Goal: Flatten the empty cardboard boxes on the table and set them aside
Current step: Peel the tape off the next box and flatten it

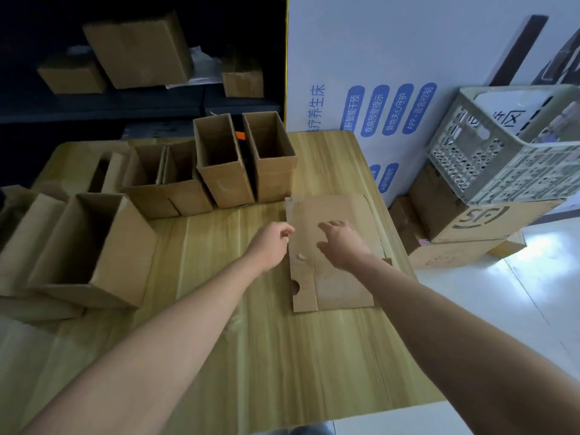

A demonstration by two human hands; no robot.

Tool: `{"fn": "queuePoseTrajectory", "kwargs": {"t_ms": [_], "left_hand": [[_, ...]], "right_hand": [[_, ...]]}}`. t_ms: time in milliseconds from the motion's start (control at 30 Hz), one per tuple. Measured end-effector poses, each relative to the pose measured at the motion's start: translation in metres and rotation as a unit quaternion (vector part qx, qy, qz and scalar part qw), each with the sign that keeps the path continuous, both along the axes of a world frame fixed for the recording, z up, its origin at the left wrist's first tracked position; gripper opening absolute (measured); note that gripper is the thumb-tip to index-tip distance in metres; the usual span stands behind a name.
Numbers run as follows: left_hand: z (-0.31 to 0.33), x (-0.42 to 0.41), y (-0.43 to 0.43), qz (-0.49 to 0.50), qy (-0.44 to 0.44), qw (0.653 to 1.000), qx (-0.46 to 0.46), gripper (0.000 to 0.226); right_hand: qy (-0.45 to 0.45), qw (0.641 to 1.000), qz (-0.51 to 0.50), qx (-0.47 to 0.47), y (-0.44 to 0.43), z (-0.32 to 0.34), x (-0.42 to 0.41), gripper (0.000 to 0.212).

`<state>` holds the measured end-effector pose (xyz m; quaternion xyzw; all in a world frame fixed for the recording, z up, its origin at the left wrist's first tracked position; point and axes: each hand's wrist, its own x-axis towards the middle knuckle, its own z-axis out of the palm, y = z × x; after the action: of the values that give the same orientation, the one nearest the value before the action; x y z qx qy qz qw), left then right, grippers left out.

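Note:
A flattened cardboard box (332,287) lies on the right side of the wooden table (251,356). My right hand (343,243) hovers over its middle with fingers spread and nothing in them. My left hand (270,243) is at the flat box's left edge, fingers loosely curled, holding nothing. Two tall open boxes (226,180) (273,174) stand upright behind the flat one. Lower open boxes (163,189) sit to their left. A large open box (103,255) lies tilted at the table's left edge.
A grey plastic crate (508,152) rests on stacked cardboard cartons (464,227) on the floor to the right. A white printed panel (376,89) stands behind the table. Dark shelves at the back left hold more boxes (138,48).

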<state>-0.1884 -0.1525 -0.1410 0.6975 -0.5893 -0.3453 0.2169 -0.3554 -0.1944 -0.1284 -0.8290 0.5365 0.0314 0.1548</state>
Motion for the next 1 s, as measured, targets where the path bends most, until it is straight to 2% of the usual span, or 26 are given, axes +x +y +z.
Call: {"fn": "queuePoseTrajectory", "kwargs": {"t_ms": [200,400,567,667,833,900,1000], "left_hand": [[0.075,0.081,0.037,0.004,-0.150,0.979,-0.138,0.034],[0.121,0.183,0.107,0.052,-0.235,0.958,-0.155,0.038],[0.128,0.246,0.160,0.102,-0.260,0.949,-0.145,0.036],[0.124,0.267,0.183,0.119,-0.252,0.952,-0.124,0.036],[0.116,0.287,0.205,0.114,-0.260,0.952,-0.113,0.034],[0.115,0.292,0.206,0.114,-0.258,0.953,-0.110,0.035],[0.114,0.292,0.199,0.118,-0.248,0.952,-0.135,0.035]], "right_hand": [[-0.048,0.990,0.110,-0.078,0.022,0.050,0.107,0.045],[-0.095,0.966,0.218,-0.106,0.075,0.067,0.218,0.047],[-0.086,0.950,0.292,-0.070,0.119,0.056,0.297,0.054],[-0.019,0.946,0.324,-0.029,0.134,0.041,0.328,0.058],[0.048,0.944,0.322,-0.049,0.141,0.024,0.347,0.026],[0.036,0.950,0.303,-0.068,0.140,0.026,0.347,0.024],[-0.051,0.961,0.261,-0.079,0.134,0.042,0.341,0.020]]}}
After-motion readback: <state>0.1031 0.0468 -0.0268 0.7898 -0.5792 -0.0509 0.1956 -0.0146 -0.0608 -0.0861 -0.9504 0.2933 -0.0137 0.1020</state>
